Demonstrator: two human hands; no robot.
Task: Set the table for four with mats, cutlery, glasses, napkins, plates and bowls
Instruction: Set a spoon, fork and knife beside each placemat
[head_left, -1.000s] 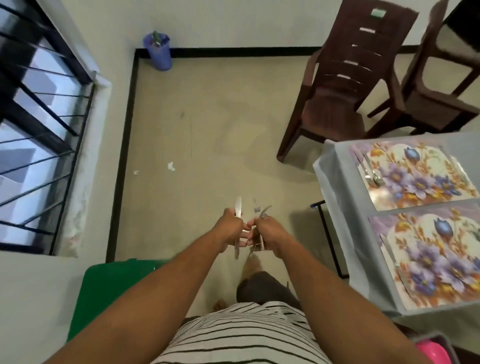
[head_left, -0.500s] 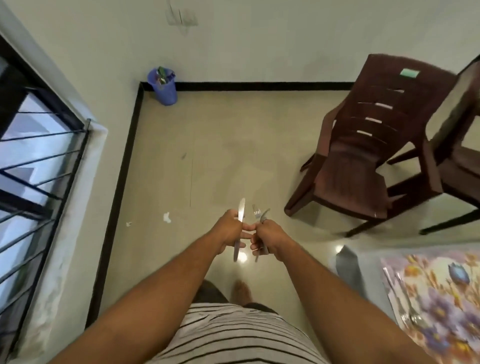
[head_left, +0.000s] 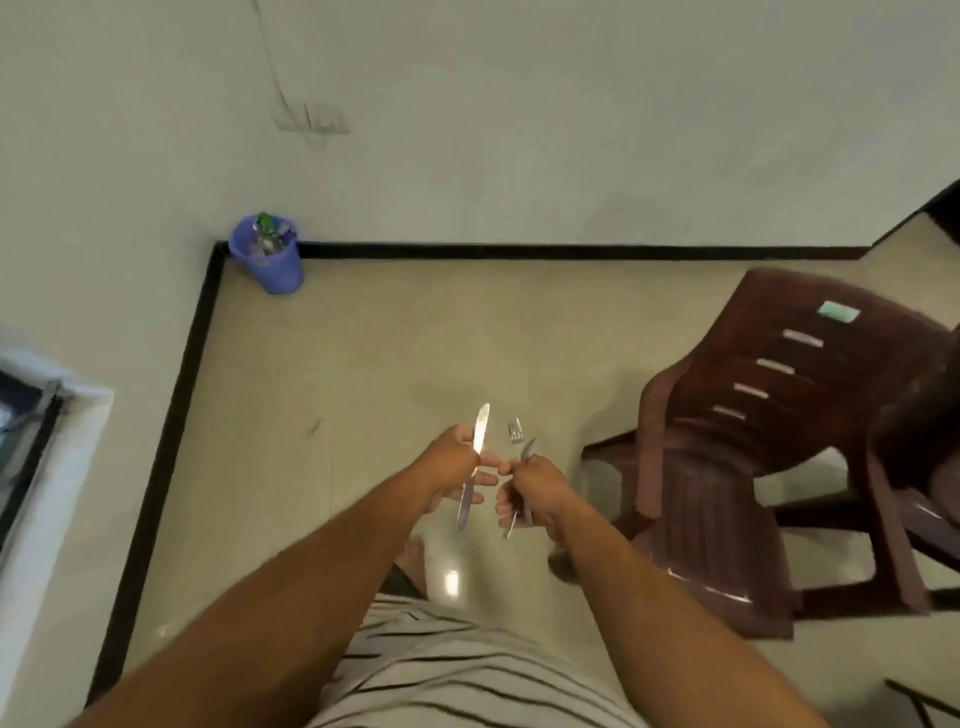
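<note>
My left hand is closed around a steel table knife, blade pointing up and away from me. Beside it, my right hand grips a fork and a spoon together, their heads sticking up above the fist and their handles poking out below. Both hands are held out in front of my chest above the floor, fingertips almost touching. The table and its floral mats are out of view.
A dark brown plastic chair stands close on my right, with part of another at the right edge. A purple waste bin sits in the far corner. A window frame runs along the left wall.
The view has swung up and left: the table with floral mats slid out of view at the right, and the chair came nearer. My hands have drawn slightly apart, keeping the cutlery.
</note>
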